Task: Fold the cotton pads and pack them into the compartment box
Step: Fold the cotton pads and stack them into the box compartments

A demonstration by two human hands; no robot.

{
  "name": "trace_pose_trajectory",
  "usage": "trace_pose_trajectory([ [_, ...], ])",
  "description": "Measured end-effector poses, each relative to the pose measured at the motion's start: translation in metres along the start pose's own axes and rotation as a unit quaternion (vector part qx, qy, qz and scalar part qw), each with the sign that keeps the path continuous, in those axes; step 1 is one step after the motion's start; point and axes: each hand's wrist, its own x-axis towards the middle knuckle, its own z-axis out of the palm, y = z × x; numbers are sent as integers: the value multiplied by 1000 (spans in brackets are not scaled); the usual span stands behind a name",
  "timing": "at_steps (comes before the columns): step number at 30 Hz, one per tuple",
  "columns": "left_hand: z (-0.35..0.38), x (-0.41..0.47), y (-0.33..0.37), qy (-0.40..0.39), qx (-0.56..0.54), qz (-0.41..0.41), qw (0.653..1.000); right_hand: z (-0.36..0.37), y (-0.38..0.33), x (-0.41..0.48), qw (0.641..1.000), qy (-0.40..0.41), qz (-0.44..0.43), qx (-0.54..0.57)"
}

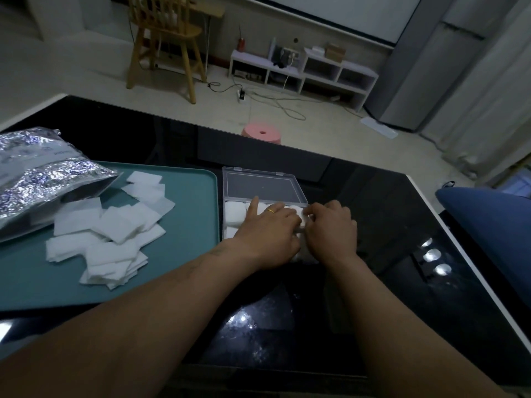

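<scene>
While reaching both bare forearms in from the bottom of the frame, holds the hands just beside each other at centre, almost touching, over the box (258, 170). Lays left hand (267, 237) palm down on the white pads (234, 214) packed inside, index finger straight toward the far row, other fingers bent over the near ones, a ring (270, 210) on one. Pinches a pad at the box's right edge with right hand (330, 228), knuckles up, fingers curled, thumb hidden. Has the box on a dark table (373, 225), clear lid open and lying back toward the top. Has loose pads (115, 234) heaped on a tray (178, 254) at left, just beside the box, below the mouth of a foil bag (37, 179) at upper left.
</scene>
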Motion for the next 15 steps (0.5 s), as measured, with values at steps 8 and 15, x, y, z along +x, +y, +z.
trace_pose_trajectory([
  [8,-43,-37,-35,86,-6,-39,996,-25,-37,-7,997,34,-6,76],
  [15,-111,-137,-93,146,-107,-121,976,-40,-132,-39,949,-79,-86,291],
])
